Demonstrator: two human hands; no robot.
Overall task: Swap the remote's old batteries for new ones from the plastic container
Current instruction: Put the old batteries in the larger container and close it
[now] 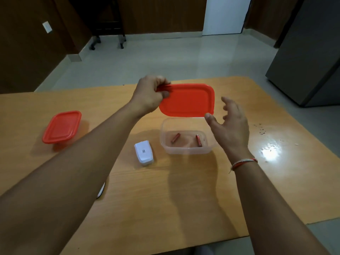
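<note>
A second container with a red lid (62, 127) is sitting closed at the left of the worktop (165, 199). The left hand (149, 97) is holding the red lid (186, 100) above the plastic container (185, 138), fingers pinching its left edge. The white remote (143, 152) is lying just left of this container, which is holding two batteries (198, 140). The right hand (230, 124) is hovering beside it, fingers spread apart.
</note>
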